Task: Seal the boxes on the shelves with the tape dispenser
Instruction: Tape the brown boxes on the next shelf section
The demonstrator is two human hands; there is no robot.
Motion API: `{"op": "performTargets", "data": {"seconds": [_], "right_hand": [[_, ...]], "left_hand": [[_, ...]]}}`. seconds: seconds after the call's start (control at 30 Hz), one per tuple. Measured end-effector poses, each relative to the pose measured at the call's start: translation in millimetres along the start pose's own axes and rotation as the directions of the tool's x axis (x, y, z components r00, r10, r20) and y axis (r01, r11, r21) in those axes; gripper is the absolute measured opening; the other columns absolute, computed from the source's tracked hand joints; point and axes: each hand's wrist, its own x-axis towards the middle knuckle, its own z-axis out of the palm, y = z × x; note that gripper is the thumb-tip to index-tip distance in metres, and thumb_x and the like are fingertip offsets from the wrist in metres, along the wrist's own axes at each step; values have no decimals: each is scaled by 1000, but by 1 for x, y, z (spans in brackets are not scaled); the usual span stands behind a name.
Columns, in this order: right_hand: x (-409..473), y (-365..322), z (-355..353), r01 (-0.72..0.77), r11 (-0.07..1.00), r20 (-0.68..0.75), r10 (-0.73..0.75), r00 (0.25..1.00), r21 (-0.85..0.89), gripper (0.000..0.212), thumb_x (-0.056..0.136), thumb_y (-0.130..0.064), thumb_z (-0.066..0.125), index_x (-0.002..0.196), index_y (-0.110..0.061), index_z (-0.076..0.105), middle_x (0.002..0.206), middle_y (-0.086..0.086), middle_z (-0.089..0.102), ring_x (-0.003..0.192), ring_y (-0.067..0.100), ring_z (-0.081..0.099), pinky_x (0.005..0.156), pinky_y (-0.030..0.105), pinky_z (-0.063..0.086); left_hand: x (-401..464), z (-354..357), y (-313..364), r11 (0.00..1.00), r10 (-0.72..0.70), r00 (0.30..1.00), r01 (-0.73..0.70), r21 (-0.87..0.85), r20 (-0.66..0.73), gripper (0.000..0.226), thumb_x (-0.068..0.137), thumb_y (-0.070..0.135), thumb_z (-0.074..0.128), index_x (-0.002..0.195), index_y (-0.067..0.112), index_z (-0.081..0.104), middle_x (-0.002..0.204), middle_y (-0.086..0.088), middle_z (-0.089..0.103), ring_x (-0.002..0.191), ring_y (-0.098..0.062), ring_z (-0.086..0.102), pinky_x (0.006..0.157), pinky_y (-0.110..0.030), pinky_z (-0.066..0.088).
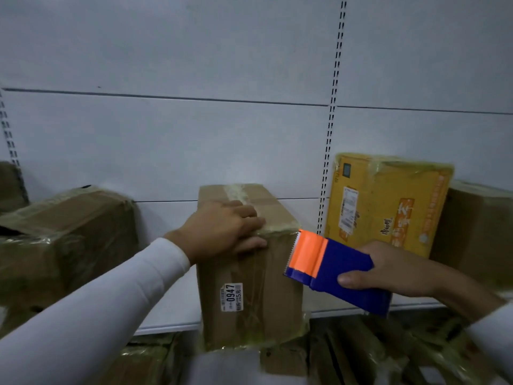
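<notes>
The left hand [222, 227] is resting on the front top edge of a brown cardboard box [249, 287] that is standing upright on the white shelf [166, 315]. The fingers are lying fairly straight over the top, across a strip of clear tape [238, 194] which is running along the middle of the lid and down the front face, and the thumb is pressing on the front face just under the edge. A white label [231, 297] with the number 0947 is sticking on the front of this box, low on the left side.

The right hand [388, 270] is gripping a blue tape dispenser [347, 273], the thumb lying across its side and the other fingers going behind it. The orange front part [306, 252] with its toothed blade is pointing to the upper right corner of the brown box and is sitting just beside it; whether it is touching the carton I cannot tell. The two hands are apart, one on each side of that corner.

To the right, a yellow box [388, 201] wrapped in clear tape is leaning against the white back panel [194, 134], and another brown box [477, 232] is standing behind it at the right edge. To the left, a larger brown carton [63, 234] with wrinkled tape is sitting on the same shelf. Both arms are wearing white sleeves [97, 301]. Below the shelf more cartons [374, 348] are showing, blurred
</notes>
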Motion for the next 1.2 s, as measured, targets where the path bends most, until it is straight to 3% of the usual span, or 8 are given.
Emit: {"op": "performTargets", "data": {"seconds": [0.1, 0.3, 0.53, 0.63, 0.73, 0.8, 1.1, 1.2], "right_hand": [[-5, 0, 10, -29, 999, -35, 28, 999, -23, 40, 74, -58, 73, 89, -21, 69, 88, 5, 75, 81, 21, 73, 69, 24, 53], [-7, -20, 14, -34, 998, -22, 34, 999, -45, 37, 75, -54, 73, 83, -19, 66, 75, -3, 73, 67, 9, 69, 57, 14, 47], [5, -37, 10, 59, 989, 0, -60, 998, -137, 33, 64, -64, 70, 78, -33, 70, 75, -4, 73, 67, 10, 71, 54, 12, 48], [13, -37, 10, 102, 979, 29, -98, 995, -178, 46, 62, -64, 71, 84, -24, 68, 78, -4, 75, 70, 12, 73, 55, 13, 50], [20, -38, 9, 131, 968, 72, -118, 990, -214, 53, 61, -65, 71, 89, -20, 66, 82, -4, 75, 75, 13, 74, 58, 14, 53], [24, -38, 8, 152, 966, 104, -132, 986, -211, 53, 62, -65, 71, 91, -21, 66, 85, -4, 76, 78, 14, 74, 60, 15, 54], [38, -36, 15, 232, 950, 222, -184, 957, -211, 46, 67, -63, 72, 92, -25, 67, 87, -4, 76, 78, 14, 74, 61, 18, 55], [39, -30, 15, 238, 950, 226, -190, 955, -204, 52, 65, -64, 73, 94, -21, 67, 87, -4, 76, 79, 14, 74, 63, 20, 58]], "left_hand": [[0, 2, -3, 1000, -14, 999, 14, 18, 31, 71, 85, 75, 18, 123, 27, 56, 116, 4, 62, 99, -20, 60, 80, -37, 51], [-16, -7, 3, 956, -150, 988, 154, -251, 37, 50, 90, 58, 47, 127, 26, 55, 128, 6, 59, 112, -18, 56, 88, -34, 47], [-48, -24, 33, 870, -260, 950, 151, -470, -176, 34, 92, 33, 51, 112, 11, 67, 115, -4, 66, 105, -19, 60, 88, -38, 51], [-58, -27, 47, 802, -336, 911, 143, -580, -240, 31, 91, 26, 54, 112, 8, 67, 108, -4, 68, 99, -16, 62, 86, -32, 51], [-63, -30, 56, 581, -450, 890, 230, -781, -73, 38, 91, 31, 52, 126, 17, 58, 115, 4, 67, 102, -3, 61, 87, -20, 50], [-63, -31, 60, 461, -427, 901, 285, -840, 72, 45, 92, 32, 48, 136, 19, 49, 124, 6, 62, 111, -2, 58, 94, -24, 49], [-61, -32, 68, 273, -389, 904, 296, -916, 176, 22, 97, 1, 45, 105, 2, 66, 92, -8, 68, 82, -8, 61, 72, -26, 51], [-65, -29, 71, 183, -406, 891, 299, -936, 205, 22, 97, 1, 45, 109, 5, 63, 95, 5, 67, 85, 0, 61, 73, -15, 47]]}}
